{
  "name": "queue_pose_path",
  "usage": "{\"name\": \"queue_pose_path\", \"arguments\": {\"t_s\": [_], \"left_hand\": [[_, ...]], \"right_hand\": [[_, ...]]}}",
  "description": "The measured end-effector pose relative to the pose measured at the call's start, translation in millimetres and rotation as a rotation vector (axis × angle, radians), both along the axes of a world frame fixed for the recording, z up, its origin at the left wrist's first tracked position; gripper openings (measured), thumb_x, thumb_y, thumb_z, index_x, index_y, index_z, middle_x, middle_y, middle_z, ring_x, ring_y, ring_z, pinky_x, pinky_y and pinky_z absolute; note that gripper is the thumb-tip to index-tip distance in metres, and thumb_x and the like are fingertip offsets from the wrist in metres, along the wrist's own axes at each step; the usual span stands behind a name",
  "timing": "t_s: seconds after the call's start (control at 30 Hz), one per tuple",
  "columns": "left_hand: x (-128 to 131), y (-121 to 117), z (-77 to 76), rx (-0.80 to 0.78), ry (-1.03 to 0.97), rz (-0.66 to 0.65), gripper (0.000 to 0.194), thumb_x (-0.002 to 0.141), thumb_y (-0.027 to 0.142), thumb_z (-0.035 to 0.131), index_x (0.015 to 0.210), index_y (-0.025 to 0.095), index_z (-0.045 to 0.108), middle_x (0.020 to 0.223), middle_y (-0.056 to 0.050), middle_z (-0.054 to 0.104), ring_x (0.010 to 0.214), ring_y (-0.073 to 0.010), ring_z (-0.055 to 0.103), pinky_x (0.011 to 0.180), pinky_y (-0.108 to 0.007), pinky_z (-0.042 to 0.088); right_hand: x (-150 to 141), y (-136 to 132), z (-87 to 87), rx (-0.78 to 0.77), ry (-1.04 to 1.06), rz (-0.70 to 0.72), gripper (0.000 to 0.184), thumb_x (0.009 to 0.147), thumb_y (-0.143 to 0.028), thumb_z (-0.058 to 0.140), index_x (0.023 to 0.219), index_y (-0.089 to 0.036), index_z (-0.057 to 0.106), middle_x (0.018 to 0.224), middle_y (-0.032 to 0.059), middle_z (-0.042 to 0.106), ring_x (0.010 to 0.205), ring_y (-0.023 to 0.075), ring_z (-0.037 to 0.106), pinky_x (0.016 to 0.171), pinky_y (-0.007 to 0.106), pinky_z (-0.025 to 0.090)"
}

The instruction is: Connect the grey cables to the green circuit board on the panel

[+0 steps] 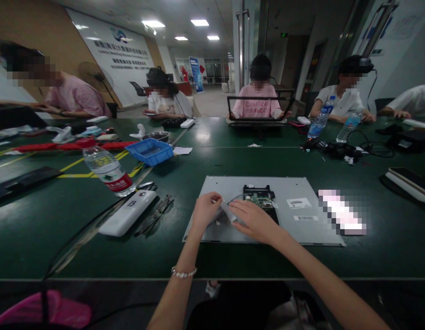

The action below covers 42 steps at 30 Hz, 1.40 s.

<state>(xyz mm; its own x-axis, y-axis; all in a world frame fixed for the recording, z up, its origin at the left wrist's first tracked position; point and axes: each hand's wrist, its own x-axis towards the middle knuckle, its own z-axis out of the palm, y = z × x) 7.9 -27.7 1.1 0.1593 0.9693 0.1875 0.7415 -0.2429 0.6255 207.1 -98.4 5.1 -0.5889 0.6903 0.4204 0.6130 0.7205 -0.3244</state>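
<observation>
A flat silvery display panel (295, 215) lies back side up on the green table in front of me. A green circuit board (261, 200) in a black bracket sits at its middle, with labels to the right. Over the panel's left part, my left hand (206, 210) is closed in a pinch at the upper end of a pale, translucent strip (228, 211), which looks like tape. My right hand (252, 221) has its fingers and thumb closed at the strip's right edge. A thin grey cable runs beneath the hands, partly hidden by them.
Left of the panel are a white power bank (129, 213), a bundle of cables (154, 215), a water bottle (109, 170) and a blue tray (152, 152). A blurred-out phone-like object (341, 213) lies right of the panel. Several people sit around the table; one holds a black frame (260, 98).
</observation>
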Motion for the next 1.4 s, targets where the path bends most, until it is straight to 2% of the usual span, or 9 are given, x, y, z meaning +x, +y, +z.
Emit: {"name": "queue_pose_path", "arguments": {"t_s": [0.13,0.23,0.43,0.6,0.77,1.0,1.17,1.27,1.4], "left_hand": [[6.9,-15.7,9.7,0.180,0.074,0.082,0.027,0.078,0.023,0.054,0.104,0.017,0.058,0.106,-0.006,0.059,0.074,-0.0151,0.060,0.076,-0.028,0.047],[16.2,-33.5,17.3,0.263,0.206,0.008,0.017,0.083,0.017,0.048,0.096,0.019,0.058,0.100,-0.006,0.057,0.085,-0.0175,0.059,0.081,-0.030,0.045],[31.8,-56.7,7.6,0.154,0.462,-0.084,0.018,0.086,0.014,0.045,0.101,0.017,0.055,0.101,-0.008,0.061,0.097,-0.0218,0.057,0.086,-0.033,0.043],[29.6,-56.9,-7.7,0.094,0.454,-0.051,0.024,0.089,0.012,0.039,0.112,0.015,0.047,0.104,-0.011,0.062,0.099,-0.0206,0.059,0.083,-0.030,0.043],[29.3,-54.7,-10.5,0.103,0.511,-0.042,0.031,0.090,0.016,0.041,0.120,0.010,0.042,0.111,-0.016,0.060,0.101,-0.0238,0.059,0.087,-0.034,0.041],[29.4,-53.6,-9.7,0.121,0.490,-0.047,0.047,0.084,0.023,0.050,0.127,0.010,0.036,0.128,-0.017,0.051,0.117,-0.0255,0.050,0.100,-0.039,0.034],[27.0,-53.1,-9.2,0.154,0.457,-0.077,0.039,0.083,0.022,0.052,0.120,0.015,0.042,0.130,-0.015,0.048,0.119,-0.0255,0.048,0.098,-0.040,0.036],[25.9,-53.4,-6.1,0.214,0.438,-0.099,0.027,0.082,0.019,0.054,0.108,0.016,0.049,0.135,-0.015,0.041,0.122,-0.0266,0.044,0.098,-0.040,0.037],[27.6,-61.5,2.4,0.316,0.393,-0.088,0.023,0.084,0.016,0.052,0.106,0.017,0.050,0.132,-0.013,0.041,0.121,-0.0258,0.043,0.100,-0.040,0.036]], "right_hand": [[-6.7,-2.2,-9.1,0.012,-0.053,0.014,0.043,0.090,-0.036,0.046,0.127,-0.013,0.050,0.128,0.0134,0.054,0.125,0.0237,0.042,0.107,0.043,0.031],[-8.6,-4.3,-13.4,0.014,-0.069,0.026,0.041,0.089,-0.035,0.049,0.123,-0.013,0.052,0.124,0.0138,0.057,0.122,0.0233,0.045,0.106,0.041,0.032],[-9.0,-9.2,-12.6,-0.019,-0.105,0.040,0.041,0.086,-0.035,0.053,0.121,-0.012,0.052,0.122,0.0140,0.058,0.120,0.0237,0.047,0.107,0.042,0.030],[-7.7,-21.4,-10.6,-0.047,-0.117,0.032,0.063,0.084,-0.051,0.051,0.132,-0.010,0.043,0.132,0.0163,0.051,0.125,0.0262,0.042,0.110,0.045,0.022],[-12.4,-39.6,-11.3,-0.077,-0.106,-0.036,0.077,0.080,-0.061,0.048,0.137,-0.011,0.036,0.138,0.0183,0.043,0.129,0.0294,0.036,0.111,0.049,0.020],[-14.5,-55.1,-11.1,-0.103,-0.086,-0.080,0.071,0.081,-0.055,0.053,0.134,-0.009,0.041,0.137,0.0190,0.045,0.127,0.0307,0.039,0.111,0.051,0.019],[21.0,-54.7,5.2,-0.243,0.038,-0.086,0.045,0.088,-0.039,0.048,0.129,-0.018,0.050,0.125,0.0104,0.058,0.118,0.0242,0.050,0.104,0.044,0.033],[63.1,-41.1,8.9,-0.312,0.209,-0.268,0.029,0.089,-0.033,0.047,0.110,-0.022,0.063,0.110,0.0060,0.066,0.102,0.0215,0.060,0.092,0.038,0.045],[116.3,-12.3,-1.9,-0.356,0.333,-0.466,0.025,0.084,-0.029,0.051,0.102,-0.020,0.065,0.105,0.0064,0.067,0.095,0.0210,0.062,0.080,0.035,0.049]]}}
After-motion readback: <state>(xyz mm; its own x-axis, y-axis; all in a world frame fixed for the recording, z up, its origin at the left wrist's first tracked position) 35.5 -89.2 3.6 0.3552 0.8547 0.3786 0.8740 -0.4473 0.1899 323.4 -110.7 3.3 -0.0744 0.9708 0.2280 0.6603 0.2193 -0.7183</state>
